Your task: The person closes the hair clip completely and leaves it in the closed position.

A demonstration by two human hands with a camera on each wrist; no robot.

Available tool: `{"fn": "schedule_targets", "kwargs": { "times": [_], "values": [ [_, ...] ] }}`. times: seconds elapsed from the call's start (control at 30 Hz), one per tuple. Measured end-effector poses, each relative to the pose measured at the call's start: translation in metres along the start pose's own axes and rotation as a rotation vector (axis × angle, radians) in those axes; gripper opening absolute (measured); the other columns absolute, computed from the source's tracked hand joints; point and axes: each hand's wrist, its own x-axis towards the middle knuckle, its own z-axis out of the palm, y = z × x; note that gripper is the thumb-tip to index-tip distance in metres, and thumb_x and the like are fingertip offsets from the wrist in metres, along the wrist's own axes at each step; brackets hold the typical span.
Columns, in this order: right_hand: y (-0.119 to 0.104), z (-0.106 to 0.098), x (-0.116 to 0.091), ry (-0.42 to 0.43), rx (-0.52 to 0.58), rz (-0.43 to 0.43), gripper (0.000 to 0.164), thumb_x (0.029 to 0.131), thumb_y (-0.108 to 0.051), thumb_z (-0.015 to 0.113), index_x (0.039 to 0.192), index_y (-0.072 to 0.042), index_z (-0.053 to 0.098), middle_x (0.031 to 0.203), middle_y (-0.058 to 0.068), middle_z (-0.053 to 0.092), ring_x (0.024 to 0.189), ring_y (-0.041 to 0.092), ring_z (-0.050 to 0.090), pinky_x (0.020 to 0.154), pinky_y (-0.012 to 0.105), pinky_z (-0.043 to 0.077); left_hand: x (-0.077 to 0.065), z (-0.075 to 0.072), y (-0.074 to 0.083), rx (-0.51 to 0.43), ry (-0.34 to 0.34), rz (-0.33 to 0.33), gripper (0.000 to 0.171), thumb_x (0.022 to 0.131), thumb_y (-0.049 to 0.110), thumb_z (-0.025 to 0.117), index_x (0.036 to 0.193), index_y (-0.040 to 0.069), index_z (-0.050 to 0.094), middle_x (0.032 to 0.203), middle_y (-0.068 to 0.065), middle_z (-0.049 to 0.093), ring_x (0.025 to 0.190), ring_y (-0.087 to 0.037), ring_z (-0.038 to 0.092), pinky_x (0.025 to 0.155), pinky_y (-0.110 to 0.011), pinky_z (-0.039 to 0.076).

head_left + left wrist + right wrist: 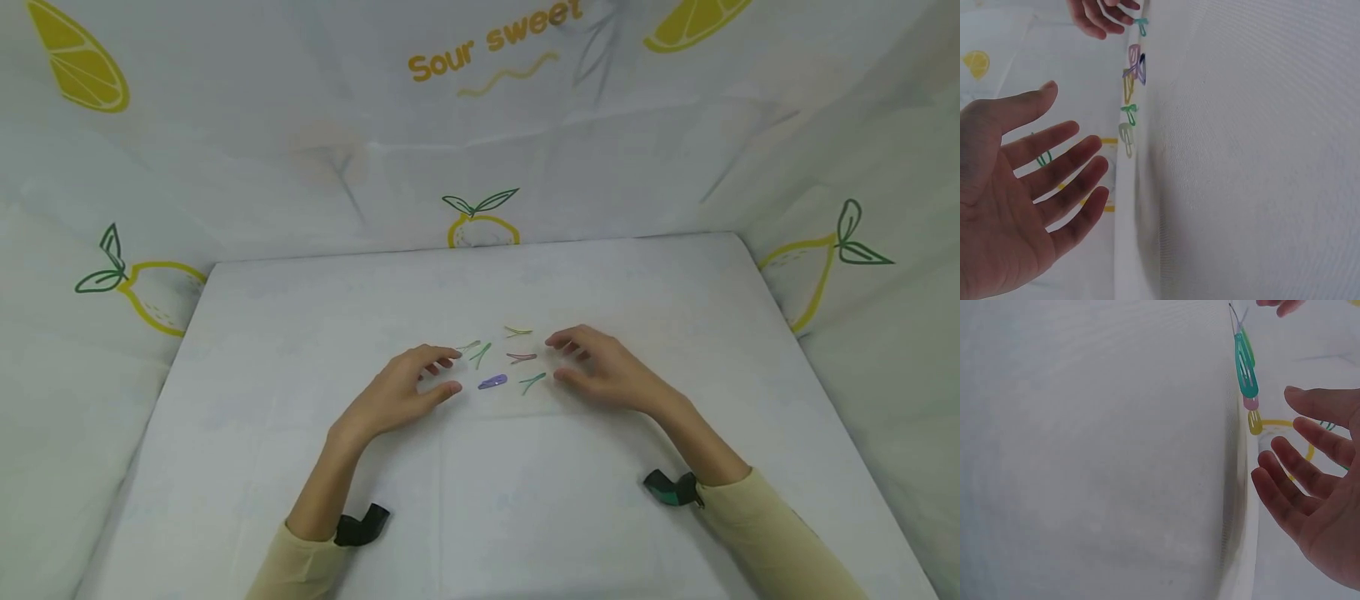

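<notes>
White-topped table, left hand and right hand, six hair clips between.
Both hands: fingers parted, slightly bent, gripping nothing. Clips lie loosely clustered on the table, most forked open, the purple clip seemingly closed. Likely light, stiff, smooth, apt to skid; best pinched at the joined end.

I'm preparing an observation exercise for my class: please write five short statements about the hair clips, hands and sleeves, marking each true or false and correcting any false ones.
1. Six hair clips lie on the table. True.
2. The left hand is gripping a clip. False: it holds nothing.
3. The teal clip is nearer the right hand than the purple clip is. True.
4. The yellow clip is nearer the person than the purple clip. False: it is farther away.
5. Both sleeves are dark blue. False: they are pale yellow.
</notes>
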Motion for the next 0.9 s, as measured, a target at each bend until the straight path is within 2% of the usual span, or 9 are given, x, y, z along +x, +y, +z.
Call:
{"fn": "schedule_targets", "kwargs": {
  "times": [0.33, 0.73, 0.9],
  "values": [
    [-0.001, 0.004, 0.001, -0.043, 0.002, -0.010, 0.041, 0.098, -0.011, 0.080, 0.135, -0.003, 0.066, 0.128, 0.010, 0.073, 0.113, 0.026, 0.068, 0.101, 0.049, 0.059, 0.004, 0.007, 0.002, -0.039, -0.041, 0.042, 0.044, 0.102, 0.022, 0.077, 0.141, 0.004, 0.068, 0.130, -0.013, 0.075, 0.116, -0.029, 0.070, 0.101, -0.048, 0.059],
    [-0.002, 0.005, 0.002, -0.073, 0.015, -0.015, 0.039, 0.096, -0.011, 0.082, 0.131, -0.003, 0.068, 0.123, 0.006, 0.074, 0.106, 0.020, 0.068, 0.097, 0.043, 0.060, 0.009, 0.017, 0.002, -0.118, -0.087, 0.084, 0.037, 0.101, 0.019, 0.079, 0.135, 0.007, 0.072, 0.121, -0.010, 0.077, 0.103, -0.018, 0.071, 0.094, -0.036, 0.061],
    [-0.002, 0.005, 0.002, -0.083, 0.017, -0.003, 0.038, 0.096, -0.011, 0.082, 0.131, -0.003, 0.069, 0.121, 0.006, 0.075, 0.105, 0.020, 0.067, 0.095, 0.039, 0.060, 0.010, 0.021, 0.003, -0.159, -0.126, 0.071, 0.036, 0.102, 0.021, 0.078, 0.134, 0.005, 0.072, 0.121, -0.011, 0.077, 0.100, -0.014, 0.071, 0.093, -0.030, 0.061]
  ]
}}
